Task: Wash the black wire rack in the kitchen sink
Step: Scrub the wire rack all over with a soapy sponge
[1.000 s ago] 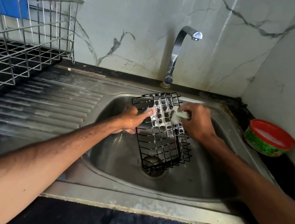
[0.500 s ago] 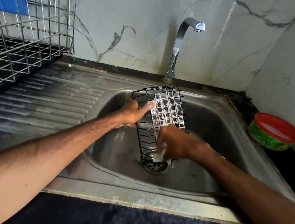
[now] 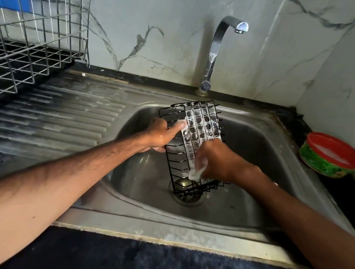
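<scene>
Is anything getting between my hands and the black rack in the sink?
Only the soapy scrubber in the right hand, pressed against the black rack. The left hand grips it directly.

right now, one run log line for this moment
stage: scrubbing | left hand: steadies black wire rack over sink | right hand: rubs soapy pad low on rack | tap: no water seen

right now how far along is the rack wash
Done: suds coat the upper grid of the black wire rack. In hand: left hand steadies it in the sink; right hand scrubs lower with a soapy pad. Left: rinsing; the tap looks dry.
</scene>
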`<control>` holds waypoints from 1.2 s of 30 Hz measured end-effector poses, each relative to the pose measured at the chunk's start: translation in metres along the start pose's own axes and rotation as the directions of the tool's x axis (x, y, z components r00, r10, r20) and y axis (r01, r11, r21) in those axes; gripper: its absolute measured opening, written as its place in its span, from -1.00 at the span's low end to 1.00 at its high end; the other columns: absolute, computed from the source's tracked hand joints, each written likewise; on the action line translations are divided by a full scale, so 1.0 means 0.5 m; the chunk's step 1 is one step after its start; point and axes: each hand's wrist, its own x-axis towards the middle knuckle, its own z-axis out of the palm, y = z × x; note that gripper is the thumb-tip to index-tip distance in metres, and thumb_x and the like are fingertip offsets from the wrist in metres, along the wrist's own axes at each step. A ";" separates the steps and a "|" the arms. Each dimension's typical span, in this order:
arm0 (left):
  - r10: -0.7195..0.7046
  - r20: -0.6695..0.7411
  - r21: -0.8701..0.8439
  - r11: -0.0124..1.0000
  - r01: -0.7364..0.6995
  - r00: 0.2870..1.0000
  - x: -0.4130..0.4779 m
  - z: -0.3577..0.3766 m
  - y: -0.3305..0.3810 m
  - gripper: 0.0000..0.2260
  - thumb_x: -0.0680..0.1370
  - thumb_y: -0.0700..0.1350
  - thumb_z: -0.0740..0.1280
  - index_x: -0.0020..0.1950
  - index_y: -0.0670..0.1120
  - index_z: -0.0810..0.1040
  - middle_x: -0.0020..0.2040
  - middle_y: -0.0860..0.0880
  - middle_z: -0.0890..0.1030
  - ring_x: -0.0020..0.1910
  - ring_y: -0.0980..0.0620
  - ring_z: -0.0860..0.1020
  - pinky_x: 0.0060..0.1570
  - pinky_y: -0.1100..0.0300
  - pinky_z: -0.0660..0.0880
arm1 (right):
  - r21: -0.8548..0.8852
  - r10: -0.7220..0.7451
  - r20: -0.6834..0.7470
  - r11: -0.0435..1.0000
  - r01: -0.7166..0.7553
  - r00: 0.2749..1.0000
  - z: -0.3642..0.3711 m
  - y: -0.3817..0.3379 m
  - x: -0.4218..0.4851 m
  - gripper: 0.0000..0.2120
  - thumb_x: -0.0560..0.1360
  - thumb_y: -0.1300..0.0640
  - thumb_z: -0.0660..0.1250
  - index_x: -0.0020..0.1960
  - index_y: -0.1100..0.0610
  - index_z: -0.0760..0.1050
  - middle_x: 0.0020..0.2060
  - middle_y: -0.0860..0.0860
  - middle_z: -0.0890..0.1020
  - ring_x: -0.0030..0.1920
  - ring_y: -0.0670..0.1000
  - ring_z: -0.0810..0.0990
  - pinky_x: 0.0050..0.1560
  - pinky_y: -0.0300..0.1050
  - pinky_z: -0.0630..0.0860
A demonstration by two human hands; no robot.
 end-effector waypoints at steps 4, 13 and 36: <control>-0.005 0.005 0.000 1.000 0.005 1.000 -0.005 0.000 0.005 -0.38 0.64 0.28 0.18 0.05 -0.33 0.55 -0.49 0.11 0.03 -0.28 0.03 0.63 0.26 -0.12 0.58 | -0.161 0.059 0.288 0.987 -0.012 0.956 0.042 0.019 -0.001 -0.75 0.16 0.27 0.65 -0.22 0.08 0.71 -0.37 -0.07 0.65 -0.29 -0.06 0.65 -0.21 -0.13 0.63; -0.017 -0.020 0.028 0.999 0.017 1.000 -0.014 0.003 0.009 -0.51 0.66 0.25 0.16 -0.29 -0.08 0.33 -0.48 0.07 0.04 -0.68 0.17 0.26 0.25 -0.18 0.58 | 0.218 0.061 -0.285 0.976 0.003 0.957 -0.015 -0.021 0.008 -0.89 0.36 0.14 0.61 -0.18 0.12 0.70 -0.29 -0.09 0.67 -0.32 -0.17 0.63 -0.37 -0.31 0.54; 0.019 0.002 0.095 0.995 -0.019 1.000 0.004 -0.002 -0.008 -0.24 0.66 0.26 0.12 0.15 -0.54 0.37 -0.67 0.07 0.13 -0.36 -0.10 0.70 0.18 -0.15 0.62 | -0.103 0.068 0.118 0.993 -0.055 0.991 0.038 0.005 -0.016 -0.83 0.22 0.19 0.63 -0.23 0.11 0.69 -0.29 0.01 0.67 -0.27 -0.01 0.59 -0.24 -0.15 0.53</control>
